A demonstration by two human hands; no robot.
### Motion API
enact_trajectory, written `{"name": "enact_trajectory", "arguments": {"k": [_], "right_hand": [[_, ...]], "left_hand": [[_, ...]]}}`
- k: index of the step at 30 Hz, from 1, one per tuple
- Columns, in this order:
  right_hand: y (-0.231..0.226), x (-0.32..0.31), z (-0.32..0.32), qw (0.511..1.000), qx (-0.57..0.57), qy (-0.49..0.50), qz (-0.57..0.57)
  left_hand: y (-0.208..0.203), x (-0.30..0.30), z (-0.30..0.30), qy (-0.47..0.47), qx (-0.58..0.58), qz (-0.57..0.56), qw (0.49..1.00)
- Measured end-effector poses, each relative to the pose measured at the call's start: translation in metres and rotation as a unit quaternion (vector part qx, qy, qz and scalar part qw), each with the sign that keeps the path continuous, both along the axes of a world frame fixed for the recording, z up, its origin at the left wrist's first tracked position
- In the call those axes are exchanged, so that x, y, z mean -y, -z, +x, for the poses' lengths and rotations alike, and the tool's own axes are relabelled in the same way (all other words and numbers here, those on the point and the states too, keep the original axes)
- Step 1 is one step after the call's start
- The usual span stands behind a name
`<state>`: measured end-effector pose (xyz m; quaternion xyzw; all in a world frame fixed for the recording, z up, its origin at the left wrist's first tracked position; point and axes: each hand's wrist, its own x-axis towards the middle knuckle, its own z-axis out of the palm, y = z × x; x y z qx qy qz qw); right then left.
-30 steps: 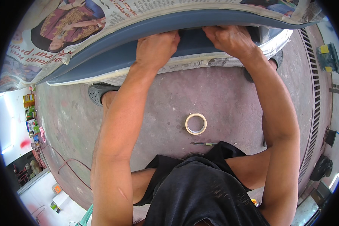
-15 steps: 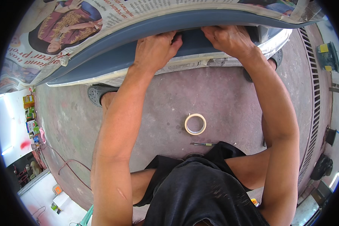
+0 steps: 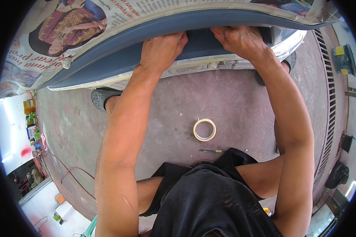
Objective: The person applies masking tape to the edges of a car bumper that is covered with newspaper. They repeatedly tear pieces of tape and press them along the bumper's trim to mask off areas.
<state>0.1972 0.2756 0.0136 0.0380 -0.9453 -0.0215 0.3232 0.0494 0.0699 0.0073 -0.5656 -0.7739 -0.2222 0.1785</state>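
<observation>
Left hand [image 3: 164, 50], right hand [image 3: 241, 42] curled at near edge of blue panel [image 3: 201, 21]; fingertips hidden, can't tell grip; newspaper [image 3: 146, 12] along far edge.

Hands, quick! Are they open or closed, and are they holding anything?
Left hand: curled at the edge of the blue-grey panel; can't tell if it holds anything.
Right hand: curled at that edge too; can't tell either.
</observation>
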Motion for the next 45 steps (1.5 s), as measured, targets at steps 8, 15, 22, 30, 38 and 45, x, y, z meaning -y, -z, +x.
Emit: {"name": "enact_trajectory", "arguments": {"k": [8, 15, 22, 30, 38, 45], "right_hand": [[0.0, -0.001, 0.0, 0.999, -0.025, -0.011, 0.018], [0.002, -0.002, -0.004, 0.998, -0.041, 0.013, 0.054], [0.006, -0.006, -0.006, 0.994, -0.001, 0.062, 0.085], [0.01, -0.006, -0.007, 0.996, -0.015, 0.059, 0.059], [0.008, -0.003, -0.003, 0.999, -0.006, 0.053, -0.002], [0.011, -0.002, -0.004, 0.998, -0.011, 0.056, 0.0]], "left_hand": [[0.001, 0.001, 0.0, 0.0, 0.006, -0.002, 1.0], [-0.001, -0.004, 0.001, -0.02, -0.018, -0.004, 1.0], [0.004, -0.007, 0.004, -0.044, -0.041, 0.024, 0.998], [0.012, 0.005, -0.002, -0.096, -0.053, 0.049, 0.993], [0.014, 0.028, -0.012, -0.1, -0.005, 0.111, 0.989], [-0.002, 0.008, 0.002, -0.044, 0.037, 0.038, 0.998]]}}
